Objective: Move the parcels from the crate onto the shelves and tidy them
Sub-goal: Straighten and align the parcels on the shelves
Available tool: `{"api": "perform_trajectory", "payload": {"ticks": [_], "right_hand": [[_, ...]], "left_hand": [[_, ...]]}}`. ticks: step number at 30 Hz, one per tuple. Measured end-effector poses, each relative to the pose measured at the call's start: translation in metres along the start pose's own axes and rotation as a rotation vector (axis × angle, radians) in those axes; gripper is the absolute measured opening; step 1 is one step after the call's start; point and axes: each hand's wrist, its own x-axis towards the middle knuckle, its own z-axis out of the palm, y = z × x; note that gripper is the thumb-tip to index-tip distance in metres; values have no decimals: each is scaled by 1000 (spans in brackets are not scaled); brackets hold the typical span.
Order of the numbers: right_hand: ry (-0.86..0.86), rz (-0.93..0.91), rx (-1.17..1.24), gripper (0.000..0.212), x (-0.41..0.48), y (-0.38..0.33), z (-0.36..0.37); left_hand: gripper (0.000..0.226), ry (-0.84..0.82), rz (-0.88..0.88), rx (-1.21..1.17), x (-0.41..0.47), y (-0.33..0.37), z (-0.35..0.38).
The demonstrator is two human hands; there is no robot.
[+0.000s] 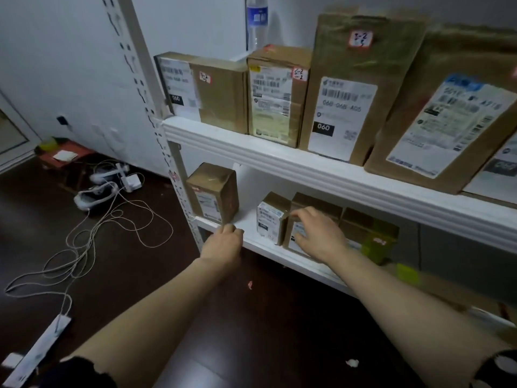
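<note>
two white shelves are being seen from 1 to 3 o'clock. the upper shelf (279,152) is being filled with four brown parcels standing side by side: a wide box (221,91) at its 9 o'clock end, then a small box (277,99), a tall parcel (355,88) and a big parcel (442,116) leaning at 3 o'clock. a bottle (256,21) is being kept behind them at 12 o'clock.

the lower shelf (251,228) is being filled with smaller boxes. a tall box (215,191) is standing alone at 9 o'clock. apart from it, a white box (272,217), a mid box (319,201) and an end box (363,225) are touching in a row.

the mid box is being gripped by the right hand (319,233), fingers curled over its top front edge, thumb on its label. the left hand (223,242) is being rested at the lower shelf's front edge, at 6 o'clock of the tall box, fingers curled. whether the edge is being gripped cannot be told.

something green (376,247) is being seen at 4 o'clock of the end box. cables (112,228) and a power strip (42,348) are being left on the dark floor at 8 o'clock.
</note>
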Motion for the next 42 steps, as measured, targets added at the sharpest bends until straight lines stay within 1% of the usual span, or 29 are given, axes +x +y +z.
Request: {"api": "perform_trajectory", "payload": {"ticks": [3, 6, 7, 8, 10, 13, 15, 17, 18, 20, 22, 24, 27, 31, 34, 38, 39, 40, 41, 42], "right_hand": [[32, -34, -96, 43, 43, -26, 17], [50, -47, -289, 38, 87, -45, 34], [52, -36, -362, 39, 101, -48, 41], [41, -14, -434, 44, 113, -50, 48], [14, 37, -551, 61, 134, -51, 63], [-59, 133, -630, 89, 157, -48, 83], [-117, 187, -613, 106, 168, -46, 92], [-148, 233, -556, 111, 174, -46, 98], [-150, 249, -519, 107, 176, -46, 100], [-112, 254, -461, 88, 179, -47, 106], [-39, 241, -433, 65, 177, -46, 112], [14, 237, -402, 51, 174, -47, 119], [110, 207, -323, 51, 174, -53, 126], [141, 120, -90, 53, 182, -63, 132], [181, 43, -59, 52, 193, -73, 140], [273, 9, -78, 62, 197, -78, 154], [302, 2, -90, 70, 194, -76, 155], [330, 6, -82, 84, 190, -74, 157], [370, 22, -35, 103, 183, -71, 161], [418, 48, 52, 119, 175, -70, 165]], "left_hand": [[54, 93, 13, -1, 27, -39, -3], [72, 232, 31, 11, 60, -70, -9], [78, 276, 35, 17, 71, -78, -9], [83, 297, 38, 14, 81, -84, -8], [92, 307, 60, 9, 101, -96, -4], [95, 314, 103, 49, 128, -111, 8], [95, 338, 116, 48, 141, -121, 17], [91, 382, 142, 54, 151, -129, 24], [89, 412, 161, 60, 154, -133, 27], [86, 461, 196, 63, 159, -139, 32], [84, 507, 225, 57, 162, -144, 38], [83, 552, 239, 65, 166, -148, 45], [79, 584, 245, 76, 167, -151, 45], [71, 528, 246, 46, 162, -154, 31], [68, 488, 276, 34, 160, -157, 26], [68, 523, 292, -17, 155, -160, 31], [70, 544, 289, -35, 153, -162, 33], [72, 564, 283, -61, 153, -165, 34], [74, 585, 272, -109, 152, -169, 35], [74, 607, 258, -175, 150, -173, 33]]}}
